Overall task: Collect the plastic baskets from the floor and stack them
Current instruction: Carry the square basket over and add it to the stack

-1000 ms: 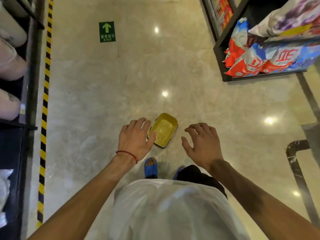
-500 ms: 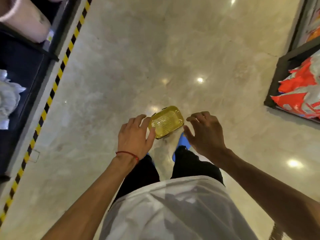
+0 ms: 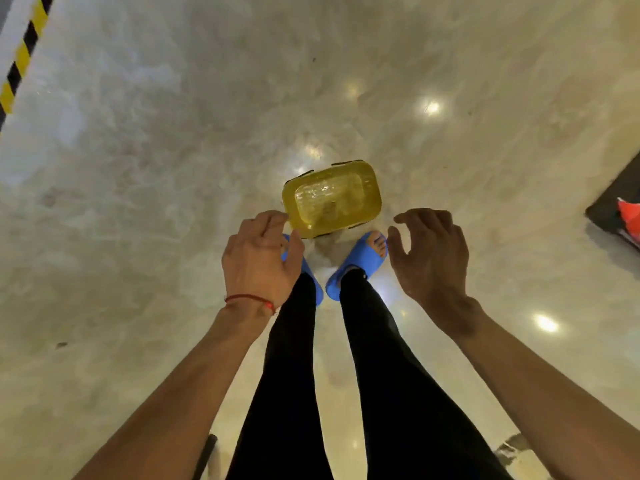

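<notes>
Legs: black trousers, smooth matte cloth, run up the middle from the near edge.
Slippers: blue moulded foam slippers with rounded toes, side by side on the floor; the left one is mostly hidden behind the left hand.
Left hand: back toward the camera, fingers loosely curled and holding nothing. A thin red thread circles the wrist. The fingertips overlap the basket's near left corner in this view; whether they touch it cannot be told.
Right hand: spread and relaxed, fingers bent slightly, holding nothing, just right of the basket and apart from it.
Basket: translucent yellow plastic, a rounded rectangle standing open side up on the floor just beyond the toes, between the two hands. Dark handles lie folded at its far rim. Inside, only the ribbed, glossy bottom shows.
Floor: polished beige marble with cloudy veins and bright round light reflections.
Far left: yellow-and-black striped tape runs along the floor's edge.
Far right: a dark shelf base with a red packet on it.
</notes>
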### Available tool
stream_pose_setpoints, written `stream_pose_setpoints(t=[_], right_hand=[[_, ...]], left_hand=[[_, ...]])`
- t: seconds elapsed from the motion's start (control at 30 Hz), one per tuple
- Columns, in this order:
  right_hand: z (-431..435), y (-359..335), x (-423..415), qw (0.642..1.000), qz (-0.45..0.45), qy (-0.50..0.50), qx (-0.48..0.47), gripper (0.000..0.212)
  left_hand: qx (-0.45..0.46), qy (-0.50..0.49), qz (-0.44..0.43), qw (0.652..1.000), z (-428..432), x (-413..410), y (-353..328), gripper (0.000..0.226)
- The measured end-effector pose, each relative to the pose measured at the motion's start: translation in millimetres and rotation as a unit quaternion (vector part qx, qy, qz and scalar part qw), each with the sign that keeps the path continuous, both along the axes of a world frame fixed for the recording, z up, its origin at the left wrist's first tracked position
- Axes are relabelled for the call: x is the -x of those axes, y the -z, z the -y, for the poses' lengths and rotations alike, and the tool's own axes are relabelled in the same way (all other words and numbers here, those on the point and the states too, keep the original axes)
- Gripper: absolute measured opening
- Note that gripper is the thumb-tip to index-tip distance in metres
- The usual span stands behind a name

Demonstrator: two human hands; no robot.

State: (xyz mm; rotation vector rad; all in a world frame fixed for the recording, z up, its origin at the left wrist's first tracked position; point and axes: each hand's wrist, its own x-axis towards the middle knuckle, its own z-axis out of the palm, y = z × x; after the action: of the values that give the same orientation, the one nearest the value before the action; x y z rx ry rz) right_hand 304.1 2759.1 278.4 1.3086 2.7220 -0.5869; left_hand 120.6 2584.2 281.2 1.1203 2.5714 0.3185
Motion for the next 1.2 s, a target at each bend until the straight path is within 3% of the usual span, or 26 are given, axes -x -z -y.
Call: stream_pose_setpoints(t=[0.27,0.4,0.53,0.67,0.77,0.87,0.93,1.2], right_hand=[[-1,185,11,1.0,0.018,0.007,-0.015,0.017],[-14,274,19,0.999,0.033,0.017,-0.003,0.032],[-28,351,24,0.999,0.022,0.035,0.026,0.05],[-42,402,24,0.994,-0.033,0.082,0.061,0.06],[-48,420,23,0.987,-0.068,0.099,0.108,0.066],[-50,423,25,0.978,-0.11,0.105,0.146,0.056],[-51,424,26,0.973,-0.129,0.116,0.152,0.049],[-34,400,27,0.96,-0.149,0.153,0.182,0.045]], left_hand=[[-0.011,-0.012,0.023,1.0,4,22,191,0.029],[-0.022,-0.026,0.026,0.999,14,26,280,0.031],[-0.019,-0.112,0.094,0.989,24,24,362,0.053],[-0.057,-0.25,0.232,0.938,25,16,416,0.067],[-0.1,-0.288,0.263,0.915,21,10,435,0.054],[-0.123,-0.328,0.286,0.892,17,5,437,0.032],[-0.137,-0.36,0.308,0.87,15,3,433,0.033],[-0.2,-0.508,0.404,0.734,-9,6,408,0.034]])
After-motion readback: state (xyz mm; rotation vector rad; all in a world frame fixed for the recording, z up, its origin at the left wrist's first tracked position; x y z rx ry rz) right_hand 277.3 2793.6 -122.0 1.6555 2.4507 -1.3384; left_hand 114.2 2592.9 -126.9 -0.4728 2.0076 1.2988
